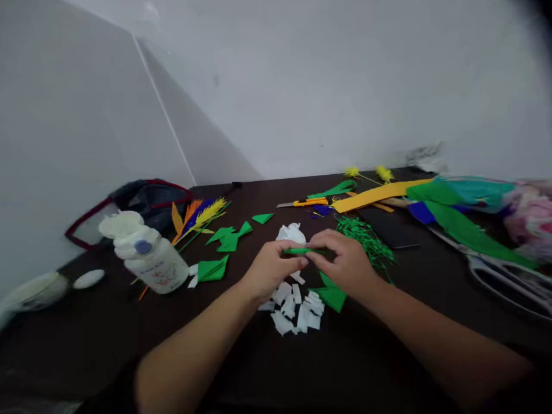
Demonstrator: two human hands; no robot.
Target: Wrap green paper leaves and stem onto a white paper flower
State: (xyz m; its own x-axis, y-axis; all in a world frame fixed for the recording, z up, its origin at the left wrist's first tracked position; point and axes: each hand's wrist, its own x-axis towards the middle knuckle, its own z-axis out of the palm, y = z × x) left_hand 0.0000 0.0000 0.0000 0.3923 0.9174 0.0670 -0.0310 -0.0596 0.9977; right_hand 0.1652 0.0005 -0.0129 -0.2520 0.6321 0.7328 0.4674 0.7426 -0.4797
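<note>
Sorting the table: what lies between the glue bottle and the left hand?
Head view: a folded green paper piece and small white scraps.

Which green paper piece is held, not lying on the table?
The narrow green paper strip pinched between left hand and right hand; the broader green cut-outs lie flat on the dark table.

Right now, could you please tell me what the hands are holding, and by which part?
A thin green paper strip: the left hand pinches its left end, the right hand its right end, above white paper scraps.
</note>
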